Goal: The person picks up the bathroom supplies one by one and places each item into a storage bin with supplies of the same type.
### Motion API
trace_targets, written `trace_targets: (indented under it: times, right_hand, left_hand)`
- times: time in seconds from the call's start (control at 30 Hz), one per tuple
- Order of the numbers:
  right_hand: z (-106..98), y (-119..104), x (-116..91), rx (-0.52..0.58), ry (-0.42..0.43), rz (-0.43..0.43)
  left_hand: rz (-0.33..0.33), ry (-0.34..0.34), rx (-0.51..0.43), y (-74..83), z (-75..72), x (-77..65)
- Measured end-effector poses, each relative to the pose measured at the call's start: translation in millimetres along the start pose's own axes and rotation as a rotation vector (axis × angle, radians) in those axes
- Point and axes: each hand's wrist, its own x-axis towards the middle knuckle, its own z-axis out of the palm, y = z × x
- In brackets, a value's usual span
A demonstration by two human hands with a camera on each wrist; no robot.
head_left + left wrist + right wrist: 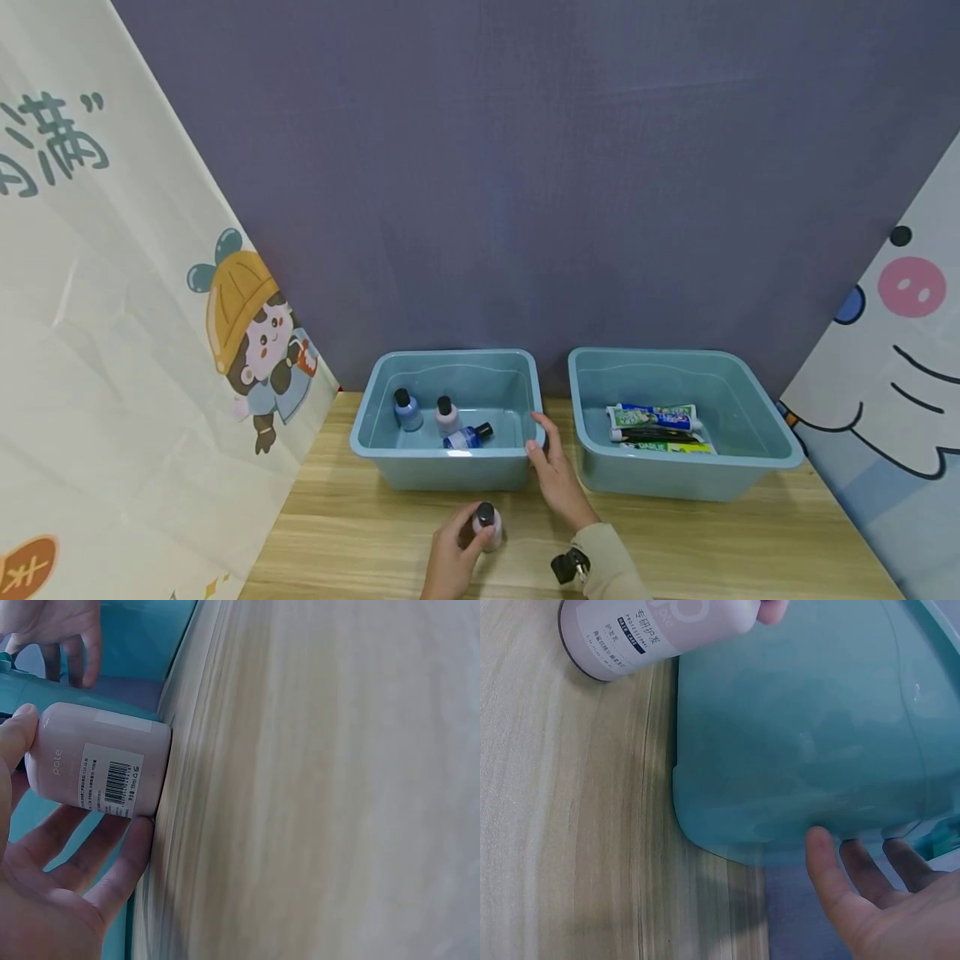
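A small pink hair-care bottle [492, 536] with a black cap stands upright on the wooden table, in front of the left blue bin [450, 477]. My left hand [448, 557] holds it near the cap between thumb and fingers. In the left wrist view, a barcode label shows on the bottle [64, 776], its base at the tabletop. My right hand [561, 485] rests at the right rim of the left bin, fingertips against its outer wall. Inside that bin, a light blue bottle [408, 416] and a pale pink bottle [447, 422] stand, and a dark blue bottle [461, 438] lies down.
To the right stands a second blue bin [660, 479] with several toothpaste boxes or tubes [652, 417] in it. A dark purple cloth [480, 183] hangs behind both bins. Printed white sheets [112, 333] flank the table [345, 533].
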Motion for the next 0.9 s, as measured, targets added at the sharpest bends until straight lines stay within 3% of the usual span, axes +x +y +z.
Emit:
trace_targets:
  times: [0.2,0.4,0.6,0.9]
  right_hand:
    - [-1,4,1,0.007,-0.01,0.002]
    - [-1,4,1,0.003,-0.003,-0.003]
    - [-1,4,1,0.03,-0.014,0.005]
    - [-1,4,1,0.02,-0.007,0.012]
  left_hand:
    - [0.028,0.008,-0.038,-2.6,1.9,-1.6]
    - [0.128,0.046,-0.079,-4.1,2.2,-0.6]
    - [0.089,0.064,-0.095,3.0,-1.5,2.0]
    - [0.063,0.087,-0.028,13.9,-9.6,5.0]
